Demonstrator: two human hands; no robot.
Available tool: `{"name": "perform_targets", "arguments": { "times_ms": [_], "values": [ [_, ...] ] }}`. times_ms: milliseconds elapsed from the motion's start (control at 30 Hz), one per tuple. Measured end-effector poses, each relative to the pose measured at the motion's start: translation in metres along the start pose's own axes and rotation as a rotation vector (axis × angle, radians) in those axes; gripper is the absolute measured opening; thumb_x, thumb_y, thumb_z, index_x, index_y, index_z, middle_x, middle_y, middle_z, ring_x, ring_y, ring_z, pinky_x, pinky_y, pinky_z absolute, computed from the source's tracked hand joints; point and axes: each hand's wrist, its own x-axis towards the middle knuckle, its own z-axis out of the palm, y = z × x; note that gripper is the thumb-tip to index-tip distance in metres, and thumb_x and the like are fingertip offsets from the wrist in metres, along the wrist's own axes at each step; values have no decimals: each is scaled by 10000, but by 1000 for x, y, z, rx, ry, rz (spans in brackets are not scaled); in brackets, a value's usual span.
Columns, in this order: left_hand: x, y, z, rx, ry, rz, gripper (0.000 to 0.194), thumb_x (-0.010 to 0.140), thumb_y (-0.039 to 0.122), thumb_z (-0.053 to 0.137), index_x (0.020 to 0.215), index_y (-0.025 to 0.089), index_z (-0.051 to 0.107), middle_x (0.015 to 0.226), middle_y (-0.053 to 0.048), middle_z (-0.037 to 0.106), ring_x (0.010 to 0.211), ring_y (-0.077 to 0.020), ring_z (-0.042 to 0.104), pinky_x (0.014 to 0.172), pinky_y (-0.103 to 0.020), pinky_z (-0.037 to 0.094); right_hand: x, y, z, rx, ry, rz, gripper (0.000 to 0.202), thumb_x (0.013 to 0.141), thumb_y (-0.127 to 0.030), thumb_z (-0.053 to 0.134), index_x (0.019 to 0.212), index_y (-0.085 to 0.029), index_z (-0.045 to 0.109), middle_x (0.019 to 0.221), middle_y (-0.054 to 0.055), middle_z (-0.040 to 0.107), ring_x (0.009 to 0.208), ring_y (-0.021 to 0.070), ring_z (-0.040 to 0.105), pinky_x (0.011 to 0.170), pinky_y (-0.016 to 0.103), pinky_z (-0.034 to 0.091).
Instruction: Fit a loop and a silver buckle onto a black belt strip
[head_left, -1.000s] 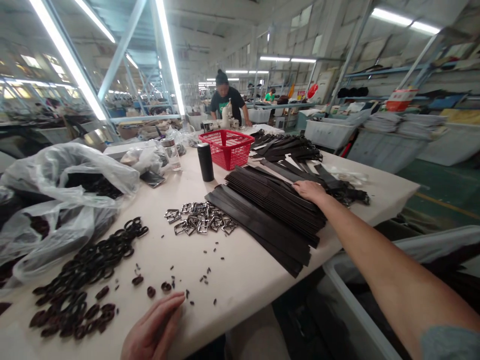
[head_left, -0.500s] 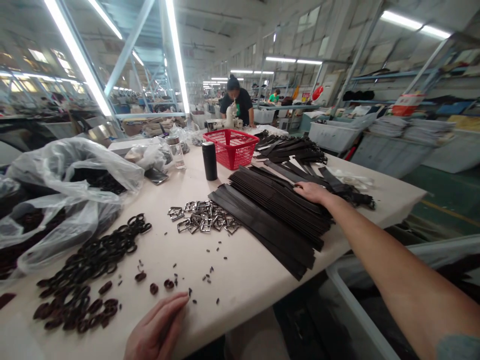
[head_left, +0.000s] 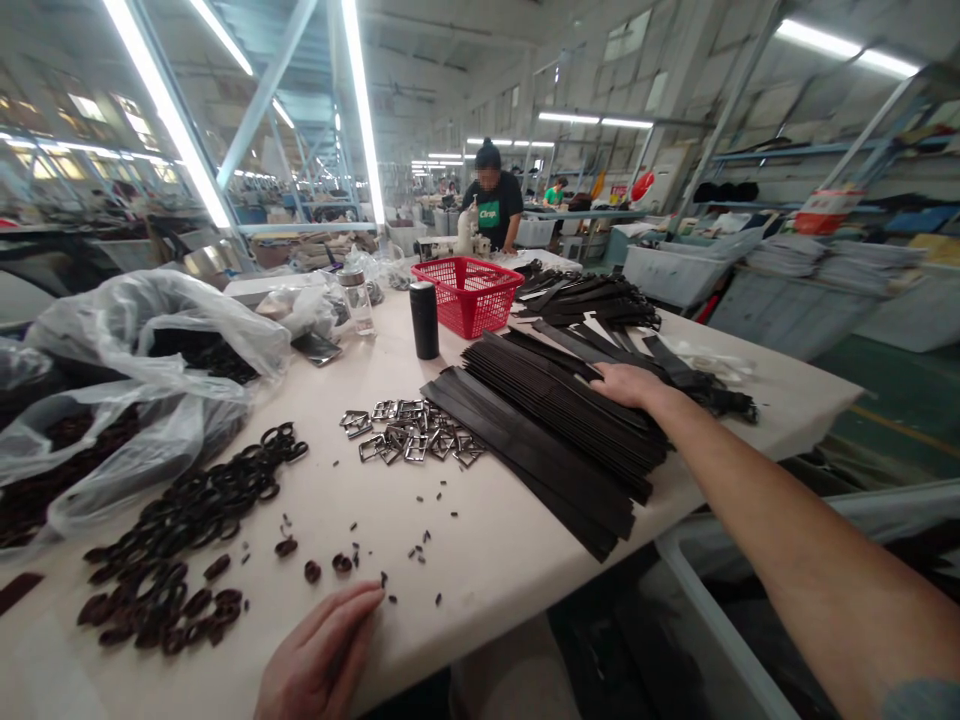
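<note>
My left hand [head_left: 322, 645] rests at the table's near edge, fingers pressed together, with a tiny dark piece at its fingertips; whether it grips anything is hidden. My right hand [head_left: 624, 385] reaches over the far side of a stack of dark strips [head_left: 562, 420], fingers on the strips, their grip unclear. Metal buckles [head_left: 416, 432] lie in a heap left of the strips. Black loops [head_left: 195, 505] and dark brown loops [head_left: 161, 605] are piled at the left. Small dark pieces [head_left: 417, 552] are scattered between my left hand and the buckles.
A black cylinder [head_left: 424, 320] and a red basket [head_left: 469, 297] stand behind the buckles, near a glass jar [head_left: 358, 303]. Clear plastic bags [head_left: 161, 340] fill the left. More strips [head_left: 592, 300] lie at the back. Across the table a person [head_left: 493, 200] stands by a machine.
The view has shifted slightly, so the scene sits a little further right. Both hands keep nearly the same places on the table and strips. The person across has raised their upper body somewhat.
</note>
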Motion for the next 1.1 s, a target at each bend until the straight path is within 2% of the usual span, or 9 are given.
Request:
{"name": "perform_targets", "arguments": {
  "times_ms": [300,433,500,600,733,833,967,1100],
  "values": [
    [3,9,0,-47,-8,-53,238,932,349,598,1083,265,761,1084,-52,795,951,-203,773,893,-240,612,-3,0,2,-40,8,-24,394,969,-395,613,1299,-182,591,1290,104,624,1089,241,644,915,470,556],
    [5,13,1,-86,54,-98,231,937,380,596,1052,279,769,1064,-40,797,939,-191,773,886,-229,612,-2,6,-1,-50,-11,-39,371,970,-379,615,1287,-187,600,1288,102,626,1082,235,645,910,459,559],
    [6,14,1,-87,70,-111,232,941,385,593,1054,283,767,1067,-36,795,943,-187,771,891,-227,609,-2,8,-2,-58,-15,-24,370,968,-373,618,1287,-185,599,1288,101,625,1079,234,646,905,458,562],
    [5,12,1,-70,25,-55,217,923,346,621,1082,286,756,1075,-27,793,941,-180,771,885,-210,604,-4,10,-2,-73,-14,16,368,966,-371,622,1282,-183,602,1290,102,624,1084,236,644,906,458,562],
    [3,9,3,-52,50,-57,214,923,310,618,1092,279,745,1093,-34,786,963,-184,766,905,-222,600,-11,2,-8,-105,7,101,340,971,-368,614,1264,-195,615,1295,102,624,1082,228,643,910,446,561],
    [4,9,2,-30,33,-27,218,915,269,627,1107,267,731,1092,-40,785,968,-183,765,904,-218,598,-16,-13,-21,-129,41,164,325,975,-367,609,1255,-203,622,1295,101,625,1078,222,643,910,438,560],
    [8,15,-1,-12,43,-12,203,916,241,619,1092,249,721,1057,-44,789,938,-174,768,866,-209,608,-21,-33,-49,-136,97,196,355,962,-367,629,1258,-172,617,1281,114,628,1076,231,646,907,441,561],
    [12,22,-2,-9,45,-24,200,923,198,590,1071,236,719,1032,-45,787,922,-168,766,835,-218,617,-24,-56,-85,-114,200,135,345,956,-374,638,1231,-166,626,1235,99,648,1042,221,658,886,435,570]
  ]
}}
